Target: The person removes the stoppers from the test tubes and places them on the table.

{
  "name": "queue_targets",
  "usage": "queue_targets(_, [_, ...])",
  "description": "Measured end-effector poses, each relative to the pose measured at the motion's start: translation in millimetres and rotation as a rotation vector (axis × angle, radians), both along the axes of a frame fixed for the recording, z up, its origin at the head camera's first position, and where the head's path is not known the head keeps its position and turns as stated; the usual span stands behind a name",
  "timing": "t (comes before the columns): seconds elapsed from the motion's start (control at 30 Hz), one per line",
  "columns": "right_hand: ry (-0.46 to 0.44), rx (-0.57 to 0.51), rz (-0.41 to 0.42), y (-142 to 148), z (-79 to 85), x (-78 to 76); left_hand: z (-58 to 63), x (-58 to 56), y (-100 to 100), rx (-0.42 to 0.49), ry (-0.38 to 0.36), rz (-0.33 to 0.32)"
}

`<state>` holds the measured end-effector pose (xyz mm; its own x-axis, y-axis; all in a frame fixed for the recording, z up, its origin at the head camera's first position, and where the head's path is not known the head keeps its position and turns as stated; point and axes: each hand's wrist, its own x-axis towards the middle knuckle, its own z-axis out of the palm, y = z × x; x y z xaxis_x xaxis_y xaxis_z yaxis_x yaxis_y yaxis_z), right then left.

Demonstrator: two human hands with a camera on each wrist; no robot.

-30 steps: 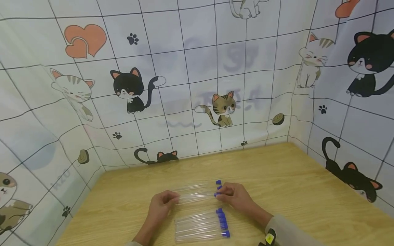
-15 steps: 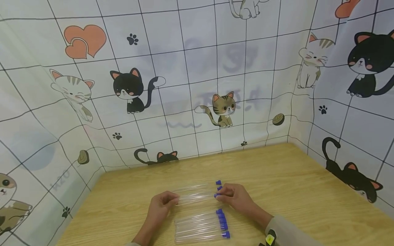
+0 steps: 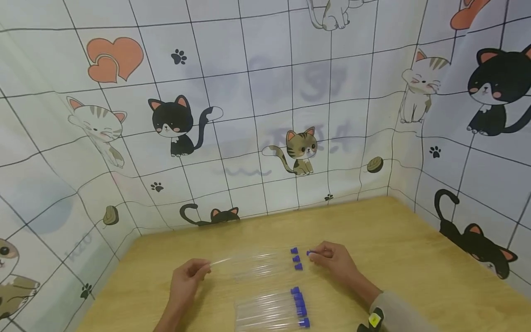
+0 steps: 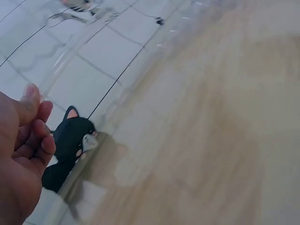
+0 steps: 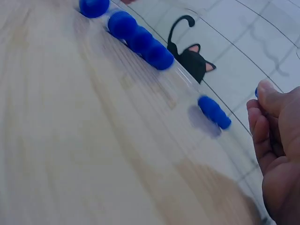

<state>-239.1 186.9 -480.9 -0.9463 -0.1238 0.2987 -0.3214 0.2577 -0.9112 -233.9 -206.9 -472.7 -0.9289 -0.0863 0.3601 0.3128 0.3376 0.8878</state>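
My left hand [image 3: 191, 279] pinches the end of a clear test tube [image 3: 221, 261] between thumb and fingers. In the left wrist view this tube [image 4: 65, 54] slants up away from the fingertips, its far end faint. Off to the right, my right hand [image 3: 333, 260] pinches a small blue cap [image 3: 309, 253], mostly covered by the fingers in the right wrist view. Between the hands lie several clear tubes [image 3: 261, 269] on the table, with blue caps [image 3: 296, 259] lined up just right of their ends. Nearer me is a row of capped tubes [image 3: 267, 308].
The wooden table [image 3: 373, 230] meets a white cat-print cloth [image 3: 249, 115] along its back and sides. At the front, blue caps [image 3: 299, 304] sit on the right ends of the tubes. A yellow-faced device [image 3: 375, 319] is at the right sleeve.
The hands have drawn apart: the left hand moved left with the tube, and the right hand moved right with the blue cap. The cap is now off the tube's end.
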Motion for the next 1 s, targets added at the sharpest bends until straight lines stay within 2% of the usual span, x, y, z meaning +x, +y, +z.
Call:
queue_targets(0.1, [-0.016, 0.014, 0.048, -4.9, 2.4, -1.0, 2.8, -0.6, -0.2, 0.007, -0.02, -0.081])
queue_targets(0.17, [-0.024, 0.031, 0.056, -8.8, 3.2, -1.4, 2.9, -1.3, 3.1, 0.004, -0.001, -0.12])
queue_targets(0.37, [-0.039, 0.048, 0.013, -13.0, 3.3, -0.9, 0.7, 1.1, 15.7, -0.005, 0.048, -0.153])
queue_targets(0.6, [-0.051, 0.151, -0.005, -15.1, -0.4, -0.7, -4.4, 4.9, 25.3, 0.007, -0.042, -0.192])
queue_targets(0.87, [-0.016, 0.234, 0.027, -15.6, -7.3, -0.1, -8.1, 7.0, 34.7, -0.126, -0.127, -0.198])
queue_targets(1.0, [0.002, 0.28, 0.029, -15.4, -9.7, 0.5, -8.0, 8.6, 35.6, -0.129, -0.147, -0.224])
